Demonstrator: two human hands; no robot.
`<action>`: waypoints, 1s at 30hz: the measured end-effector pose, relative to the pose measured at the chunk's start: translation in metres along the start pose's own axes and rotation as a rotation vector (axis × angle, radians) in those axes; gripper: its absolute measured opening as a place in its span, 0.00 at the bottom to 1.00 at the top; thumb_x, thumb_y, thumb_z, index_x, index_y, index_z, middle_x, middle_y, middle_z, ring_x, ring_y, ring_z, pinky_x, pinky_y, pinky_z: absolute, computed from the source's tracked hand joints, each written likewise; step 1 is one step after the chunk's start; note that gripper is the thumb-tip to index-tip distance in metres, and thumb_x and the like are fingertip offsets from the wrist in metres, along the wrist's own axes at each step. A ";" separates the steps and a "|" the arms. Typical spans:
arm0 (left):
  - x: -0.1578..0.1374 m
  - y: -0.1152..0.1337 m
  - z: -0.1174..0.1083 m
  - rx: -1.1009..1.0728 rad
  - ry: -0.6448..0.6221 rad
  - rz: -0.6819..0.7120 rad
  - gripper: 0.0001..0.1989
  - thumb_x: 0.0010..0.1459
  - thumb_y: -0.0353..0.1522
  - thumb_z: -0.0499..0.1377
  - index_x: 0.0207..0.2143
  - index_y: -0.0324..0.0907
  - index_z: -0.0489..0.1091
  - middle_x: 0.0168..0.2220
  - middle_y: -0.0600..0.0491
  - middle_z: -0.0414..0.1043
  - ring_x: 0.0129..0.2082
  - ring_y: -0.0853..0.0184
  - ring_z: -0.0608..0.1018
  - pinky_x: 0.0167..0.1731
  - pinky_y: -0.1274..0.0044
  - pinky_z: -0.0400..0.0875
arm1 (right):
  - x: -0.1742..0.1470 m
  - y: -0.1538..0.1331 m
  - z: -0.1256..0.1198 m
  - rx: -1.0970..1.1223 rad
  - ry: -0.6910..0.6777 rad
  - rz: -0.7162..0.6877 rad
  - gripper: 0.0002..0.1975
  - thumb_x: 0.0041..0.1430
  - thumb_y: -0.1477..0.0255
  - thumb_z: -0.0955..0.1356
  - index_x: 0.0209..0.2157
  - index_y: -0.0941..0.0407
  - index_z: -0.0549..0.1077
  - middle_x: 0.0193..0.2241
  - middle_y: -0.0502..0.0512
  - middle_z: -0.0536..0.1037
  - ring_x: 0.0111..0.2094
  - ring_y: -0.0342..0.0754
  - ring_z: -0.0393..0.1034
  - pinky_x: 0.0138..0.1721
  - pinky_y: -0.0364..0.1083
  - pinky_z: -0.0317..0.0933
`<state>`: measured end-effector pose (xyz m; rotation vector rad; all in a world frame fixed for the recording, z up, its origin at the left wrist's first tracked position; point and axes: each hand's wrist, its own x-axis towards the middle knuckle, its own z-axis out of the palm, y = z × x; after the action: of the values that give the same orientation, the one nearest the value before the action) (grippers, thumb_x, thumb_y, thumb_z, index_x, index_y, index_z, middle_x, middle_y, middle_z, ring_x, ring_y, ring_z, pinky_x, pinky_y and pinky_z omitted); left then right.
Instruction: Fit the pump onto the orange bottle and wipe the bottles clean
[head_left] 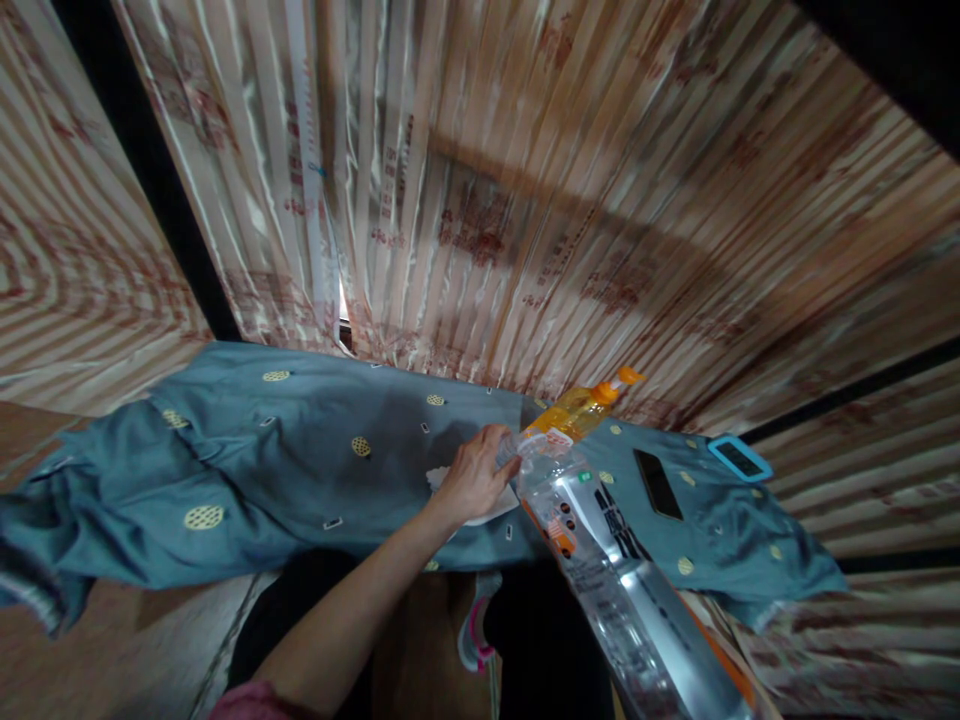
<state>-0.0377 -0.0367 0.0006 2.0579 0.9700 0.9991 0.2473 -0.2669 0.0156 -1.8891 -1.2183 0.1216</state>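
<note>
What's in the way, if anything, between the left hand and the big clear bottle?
Nothing visible: the left hand has its fingers around the neck end of the big clear bottle. The orange pump bottle is close by, just beyond that end, but not between them.

The clear bottle [622, 590] (silver-labelled) is held tilted.

Dim, uneven light. Warm glow on curtain [480, 310], broad shadow band across it, pale shine along pleats. Glare streaks on big bottle [637, 590]. Soft shadows on cloth [277, 450]. Wide-angle stretch at edges; fine print soft; top-right corner near black.
</note>
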 end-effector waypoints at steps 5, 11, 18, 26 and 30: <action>0.000 0.001 -0.001 0.012 -0.014 -0.010 0.14 0.65 0.38 0.50 0.48 0.41 0.64 0.48 0.44 0.73 0.48 0.57 0.76 0.49 0.65 0.70 | -0.001 0.001 -0.003 0.021 -0.030 -0.021 0.20 0.60 0.56 0.68 0.47 0.56 0.72 0.40 0.54 0.77 0.38 0.47 0.74 0.37 0.51 0.72; 0.000 0.000 -0.001 0.023 -0.013 -0.015 0.13 0.65 0.38 0.50 0.48 0.43 0.64 0.47 0.47 0.73 0.48 0.58 0.76 0.50 0.67 0.71 | 0.001 0.011 -0.003 0.043 -0.092 -0.009 0.21 0.58 0.54 0.68 0.46 0.55 0.74 0.34 0.52 0.78 0.34 0.48 0.75 0.35 0.52 0.72; 0.000 0.000 -0.001 0.018 -0.001 -0.003 0.12 0.65 0.38 0.51 0.48 0.42 0.64 0.47 0.47 0.73 0.48 0.58 0.76 0.49 0.66 0.71 | 0.000 0.009 -0.004 0.036 -0.164 -0.004 0.16 0.54 0.55 0.70 0.38 0.50 0.78 0.24 0.50 0.77 0.27 0.51 0.75 0.27 0.51 0.72; -0.001 0.001 -0.004 -0.015 -0.001 0.007 0.13 0.65 0.38 0.50 0.47 0.41 0.64 0.46 0.45 0.73 0.48 0.57 0.76 0.49 0.66 0.71 | -0.003 -0.011 0.004 0.003 -0.150 -0.091 0.15 0.50 0.52 0.71 0.30 0.48 0.79 0.16 0.47 0.72 0.18 0.50 0.71 0.15 0.46 0.66; -0.001 0.000 -0.004 -0.011 -0.004 0.014 0.14 0.65 0.39 0.49 0.48 0.40 0.64 0.47 0.44 0.73 0.48 0.56 0.76 0.49 0.64 0.71 | -0.016 -0.035 0.006 -0.031 -0.012 -0.157 0.17 0.57 0.55 0.69 0.42 0.50 0.78 0.26 0.50 0.79 0.26 0.49 0.75 0.25 0.48 0.71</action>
<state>-0.0419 -0.0365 0.0023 2.0590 0.9476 1.0050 0.2114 -0.2706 0.0308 -1.8134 -1.3782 0.0291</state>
